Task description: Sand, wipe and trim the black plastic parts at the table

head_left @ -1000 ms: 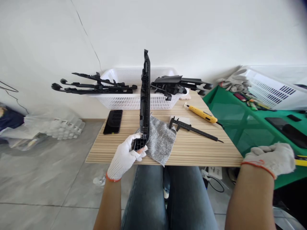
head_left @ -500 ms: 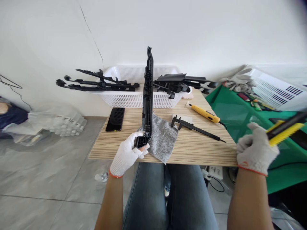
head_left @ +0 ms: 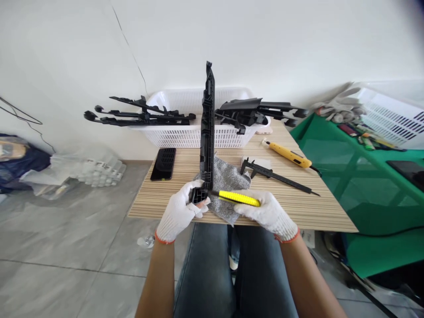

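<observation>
My left hand [head_left: 182, 211], in a white knit glove with an orange cuff, grips the lower end of a long black plastic trim piece [head_left: 207, 128]. The piece stands upright over the table, its ribbed side towards me. My right hand [head_left: 265, 212], gloved the same way, is closed around a yellow-and-black utility knife [head_left: 239, 198]. The knife points left, its dark, blurred tip at the right edge of the piece's lower end; whether they touch I cannot tell. Beneath both hands lies a grey cloth [head_left: 228, 185].
Behind, a white basket [head_left: 185, 138] holds several similar black pieces [head_left: 243, 110] jutting past its sides. On the striped table [head_left: 298, 207] lie a phone [head_left: 163, 164], a black caliper [head_left: 278, 176] and a yellow corded tool [head_left: 288, 154]. A green-covered surface [head_left: 318, 137] stands at right.
My right hand has swung in from the far right with the utility knife, bringing it beside the lower end of the trim piece. My left hand keeps its grip on the piece.
</observation>
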### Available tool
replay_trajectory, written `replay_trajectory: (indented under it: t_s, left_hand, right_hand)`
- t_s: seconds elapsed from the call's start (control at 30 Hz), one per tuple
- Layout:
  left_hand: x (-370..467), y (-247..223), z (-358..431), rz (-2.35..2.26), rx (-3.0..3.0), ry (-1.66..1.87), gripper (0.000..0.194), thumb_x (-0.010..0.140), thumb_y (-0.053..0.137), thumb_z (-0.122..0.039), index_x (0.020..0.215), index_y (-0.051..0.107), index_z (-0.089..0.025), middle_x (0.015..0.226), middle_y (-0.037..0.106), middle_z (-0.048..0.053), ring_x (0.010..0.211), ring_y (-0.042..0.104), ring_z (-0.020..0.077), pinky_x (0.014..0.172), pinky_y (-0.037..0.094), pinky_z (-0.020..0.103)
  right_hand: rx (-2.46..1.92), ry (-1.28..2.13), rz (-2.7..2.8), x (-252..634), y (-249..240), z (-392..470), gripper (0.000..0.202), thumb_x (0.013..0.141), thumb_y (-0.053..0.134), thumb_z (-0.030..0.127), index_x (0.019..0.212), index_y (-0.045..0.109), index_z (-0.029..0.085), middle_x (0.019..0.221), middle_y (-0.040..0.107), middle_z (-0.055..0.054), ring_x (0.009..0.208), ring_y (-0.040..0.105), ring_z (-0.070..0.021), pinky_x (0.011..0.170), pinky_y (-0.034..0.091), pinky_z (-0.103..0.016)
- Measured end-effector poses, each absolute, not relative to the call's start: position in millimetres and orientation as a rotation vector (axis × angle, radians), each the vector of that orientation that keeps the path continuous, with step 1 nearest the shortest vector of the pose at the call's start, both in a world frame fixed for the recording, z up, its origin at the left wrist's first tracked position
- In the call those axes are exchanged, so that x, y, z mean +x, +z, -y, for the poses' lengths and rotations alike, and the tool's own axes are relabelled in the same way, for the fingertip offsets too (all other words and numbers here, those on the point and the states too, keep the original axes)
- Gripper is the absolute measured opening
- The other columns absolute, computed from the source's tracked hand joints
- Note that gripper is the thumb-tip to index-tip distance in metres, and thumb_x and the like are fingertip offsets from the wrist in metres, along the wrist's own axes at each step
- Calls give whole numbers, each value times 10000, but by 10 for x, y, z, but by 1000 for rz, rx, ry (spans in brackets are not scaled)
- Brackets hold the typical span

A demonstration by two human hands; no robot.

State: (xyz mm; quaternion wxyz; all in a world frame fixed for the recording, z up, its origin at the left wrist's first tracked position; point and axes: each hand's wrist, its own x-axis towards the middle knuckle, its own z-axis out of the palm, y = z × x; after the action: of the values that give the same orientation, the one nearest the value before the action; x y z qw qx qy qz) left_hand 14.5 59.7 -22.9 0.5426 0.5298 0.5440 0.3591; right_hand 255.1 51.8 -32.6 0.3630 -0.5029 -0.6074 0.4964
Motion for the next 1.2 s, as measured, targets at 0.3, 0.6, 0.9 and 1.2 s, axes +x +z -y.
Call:
replay_trajectory:
  t_s: [0.3,0.6,0.9,1.2]
  left_hand:
    - [153,-202,-597,-1303,1255,845,567,770,732,-340,1295,560,-210,908,726,28,647,705,164,596,570,273]
    - [128,-232,-603,-1273,1267,856,554,787,709,-301,1311,553,-210,887,725,19,638,700,155,584,559,257]
    - [131,-241,-610,-1244,1232,866,567,771,744,-332,1290,555,-204,878,720,26,655,707,172,588,560,278]
    - [147,-210,-615,-1272,1254,886,562,761,768,-363,1265,572,-214,998,740,61,704,742,181,600,586,266]
  right_hand:
    - [-1320,1312,1584,2617,-344,-506,483,742,772,508,1076,798,159,967,782,-87,873,725,-274,778,588,-342]
    - [-1286,1349,1541,2551,-328,-496,489,734,790,509,1084,793,166,1002,780,-95,900,730,-274,793,597,-347]
    - [-1245,1361,1568,2517,-367,-531,483,720,805,511,1063,797,171,953,783,-75,851,728,-258,764,595,-333]
    - [-1680,26,881,2347,-588,-264,653,903,580,492,1433,539,112,1277,668,-201,1129,668,-337,986,518,-454]
